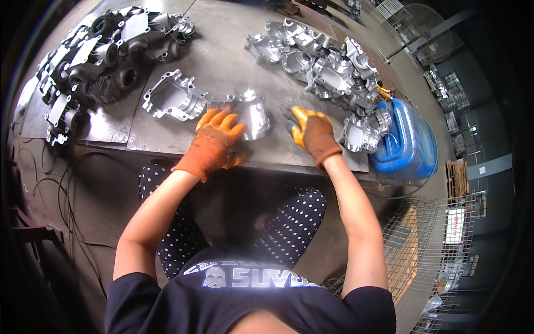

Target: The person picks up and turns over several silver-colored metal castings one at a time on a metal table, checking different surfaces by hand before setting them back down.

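Note:
My left hand [214,139], in an orange work glove, reaches over the table's front edge with its fingers spread. Its fingertips are at the left side of a silver metal casting [256,118], which is partly blurred. To the left of that lies another open-shaped silver casting [173,99]. My right hand [318,133], gloved too, is to the right of the blurred casting and apart from it. Its fingers are bent around something dark and smeared [290,117] that I cannot make out.
Dark and silver castings [105,55] are heaped on the left of the metal table [222,39]. More silver castings [328,69] are piled at the back right. Beside the table's right end stands a blue plastic jerrycan [409,139], with a wire mesh cage [417,234] below.

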